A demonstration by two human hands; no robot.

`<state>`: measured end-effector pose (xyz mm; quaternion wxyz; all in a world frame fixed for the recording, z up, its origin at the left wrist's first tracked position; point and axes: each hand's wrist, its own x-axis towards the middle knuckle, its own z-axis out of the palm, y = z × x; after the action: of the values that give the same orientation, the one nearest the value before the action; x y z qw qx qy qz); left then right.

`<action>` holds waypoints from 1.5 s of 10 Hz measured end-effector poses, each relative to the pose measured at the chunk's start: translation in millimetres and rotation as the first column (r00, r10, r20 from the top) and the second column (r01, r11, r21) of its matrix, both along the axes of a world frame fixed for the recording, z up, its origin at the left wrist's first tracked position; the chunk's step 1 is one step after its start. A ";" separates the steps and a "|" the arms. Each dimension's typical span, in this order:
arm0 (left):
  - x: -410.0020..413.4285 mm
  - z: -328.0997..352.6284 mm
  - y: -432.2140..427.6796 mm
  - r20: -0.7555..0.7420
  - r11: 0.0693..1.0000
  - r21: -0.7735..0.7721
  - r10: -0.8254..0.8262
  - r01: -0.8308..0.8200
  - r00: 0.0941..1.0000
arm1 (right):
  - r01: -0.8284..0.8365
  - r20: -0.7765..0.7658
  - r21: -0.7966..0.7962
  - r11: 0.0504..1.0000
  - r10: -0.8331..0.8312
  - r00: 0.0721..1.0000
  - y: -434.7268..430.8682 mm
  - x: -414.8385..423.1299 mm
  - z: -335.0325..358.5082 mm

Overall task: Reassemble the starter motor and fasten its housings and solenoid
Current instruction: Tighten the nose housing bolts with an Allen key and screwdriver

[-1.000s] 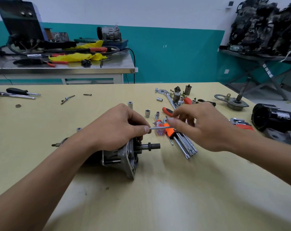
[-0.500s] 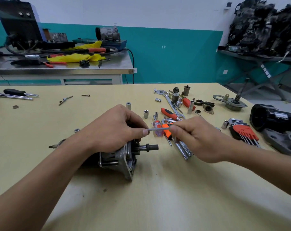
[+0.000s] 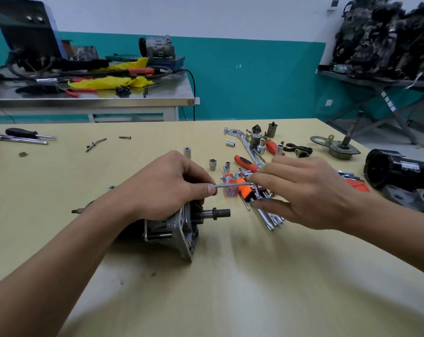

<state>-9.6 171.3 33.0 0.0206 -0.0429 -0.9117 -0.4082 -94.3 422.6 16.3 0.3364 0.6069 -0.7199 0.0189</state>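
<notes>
The starter motor [image 3: 181, 229] lies on its side on the yellow table [image 3: 230, 288], its shaft pointing right. My left hand [image 3: 167, 188] grips the top of its aluminium housing, thumb tip against the inner end of a hex key [image 3: 230, 185]. That thin silver key runs level to the right, where my right hand [image 3: 300, 190] pinches its bent end between thumb and forefinger, the other fingers spread. The key's tip and the screw it meets are hidden under my left hand.
An orange-holdered hex key set [image 3: 259, 203] lies under my right hand. Sockets [image 3: 212, 164], a ratchet [image 3: 248, 154] and screwdrivers are scattered beyond. A black motor casing [image 3: 398, 170] and an end plate [image 3: 337, 148] sit far right. A steel bench [image 3: 89, 98] stands behind.
My right hand has swung the bent end of the hex key round, dropping low and then rising again. My left hand and the starter have stayed put.
</notes>
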 end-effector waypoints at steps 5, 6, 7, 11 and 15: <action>-0.9 -0.5 -0.5 -0.001 1.000 0.007 -0.021 0.022 1.000 | 0.483 0.920 0.026 0.875 0.168 -0.354 -41.0 12.6 1.1; -0.3 0.6 -0.1 0.012 1.000 0.000 -0.021 0.021 1.000 | 0.477 0.867 0.142 0.867 0.124 -0.483 -39.0 15.7 1.4; 0.6 0.8 -0.6 0.012 1.000 -0.016 -0.018 0.018 1.000 | 0.437 0.956 0.056 0.898 -0.174 0.237 -30.8 17.4 3.6; 2.2 3.5 1.3 0.022 0.999 -0.029 -0.039 0.039 0.999 | 0.237 0.665 -0.047 0.970 -0.146 0.732 -20.2 20.1 -13.7; 4.3 3.4 0.1 0.018 0.998 -0.001 -0.063 0.063 0.998 | 0.256 0.737 0.059 0.965 -0.215 0.641 -14.0 31.4 8.1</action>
<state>-5.3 171.4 36.4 -0.0004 -0.0677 -0.9104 -0.4082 -63.0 408.6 24.4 0.0323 0.4399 -0.8658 0.2364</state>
